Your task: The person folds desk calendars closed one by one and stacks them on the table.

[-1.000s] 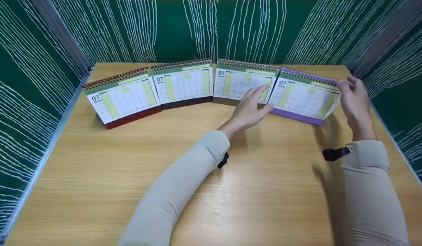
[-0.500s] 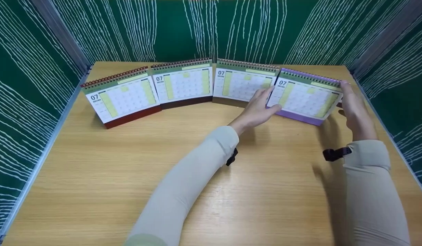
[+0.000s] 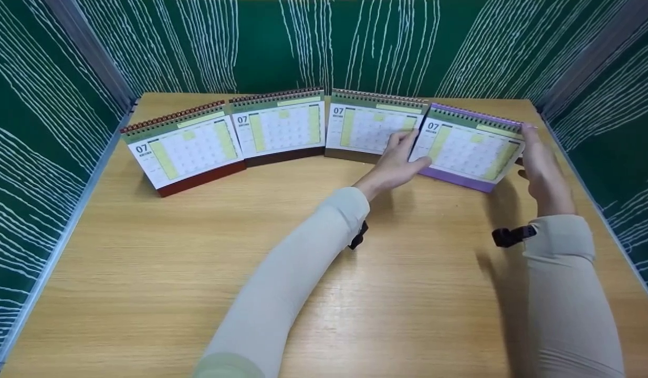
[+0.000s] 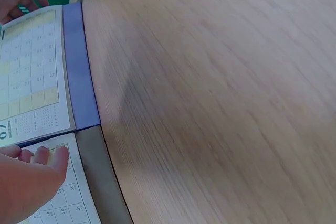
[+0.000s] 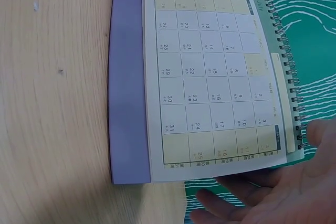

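Four desk calendars stand in an arc, each turned to page 07. At the right end is the purple desk calendar (image 3: 463, 149); beside it stands the brown-based desk calendar (image 3: 374, 126). My left hand (image 3: 395, 165) reaches to the seam between these two, fingertips at the purple one's left edge and thumb extended in front. In the left wrist view the left hand (image 4: 31, 182) overlaps the brown-based page. My right hand (image 3: 544, 168) lies along the purple calendar's right side. The right wrist view shows its thumb (image 5: 317, 132) by the spiral corner and its fingers loosely spread below the side edge.
A dark-brown desk calendar (image 3: 279, 128) and a red desk calendar (image 3: 185, 149) stand to the left. All rest on a wooden table (image 3: 145, 273). Green walls (image 3: 282, 47) with white streaks enclose the back and sides.
My left hand has moved right, from in front of the brown-based calendar to the purple one's left edge. My right hand has come down from the top corner to the right side.
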A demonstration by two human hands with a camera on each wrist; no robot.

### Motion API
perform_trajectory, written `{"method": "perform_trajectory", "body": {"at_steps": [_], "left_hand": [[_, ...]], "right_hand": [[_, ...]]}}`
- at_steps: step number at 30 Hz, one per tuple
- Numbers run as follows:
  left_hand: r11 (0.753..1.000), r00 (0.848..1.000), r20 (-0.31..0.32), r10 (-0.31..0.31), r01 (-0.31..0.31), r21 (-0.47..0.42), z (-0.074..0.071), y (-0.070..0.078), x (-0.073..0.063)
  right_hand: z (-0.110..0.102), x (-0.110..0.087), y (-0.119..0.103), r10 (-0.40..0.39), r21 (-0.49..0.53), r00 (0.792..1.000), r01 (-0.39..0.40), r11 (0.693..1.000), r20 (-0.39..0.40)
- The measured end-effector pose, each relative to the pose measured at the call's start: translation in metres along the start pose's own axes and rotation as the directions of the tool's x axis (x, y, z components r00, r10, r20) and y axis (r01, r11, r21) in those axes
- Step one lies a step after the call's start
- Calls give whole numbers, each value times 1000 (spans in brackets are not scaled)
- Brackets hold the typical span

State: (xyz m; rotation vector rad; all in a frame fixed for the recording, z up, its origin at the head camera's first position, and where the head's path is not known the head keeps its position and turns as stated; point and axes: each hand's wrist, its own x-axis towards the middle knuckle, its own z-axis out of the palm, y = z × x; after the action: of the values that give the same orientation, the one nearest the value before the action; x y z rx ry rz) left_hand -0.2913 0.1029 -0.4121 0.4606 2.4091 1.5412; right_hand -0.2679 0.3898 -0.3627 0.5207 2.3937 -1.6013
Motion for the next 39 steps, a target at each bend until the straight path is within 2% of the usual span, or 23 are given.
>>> {"method": "perform_trajectory", "body": {"at_steps": [11,22,33,39], "left_hand": [[1000,999,15,-28,28,6,0,1,5],[998,998,2,-58,58,-11,9,4,4],[998,999,13,-52,52,-23,11,5,1],[999,999,19,-32,33,-33,11,4,0]], "right_hand": [[0,-2,-4,13,37,1000,-14,999,27],[-9,-3,-7,52,18,993,-54,998,104],[-6,-3,-9,51,138,997,-60,989,64],[0,-3,-14,13,121,1000,-13,993,0]]}}
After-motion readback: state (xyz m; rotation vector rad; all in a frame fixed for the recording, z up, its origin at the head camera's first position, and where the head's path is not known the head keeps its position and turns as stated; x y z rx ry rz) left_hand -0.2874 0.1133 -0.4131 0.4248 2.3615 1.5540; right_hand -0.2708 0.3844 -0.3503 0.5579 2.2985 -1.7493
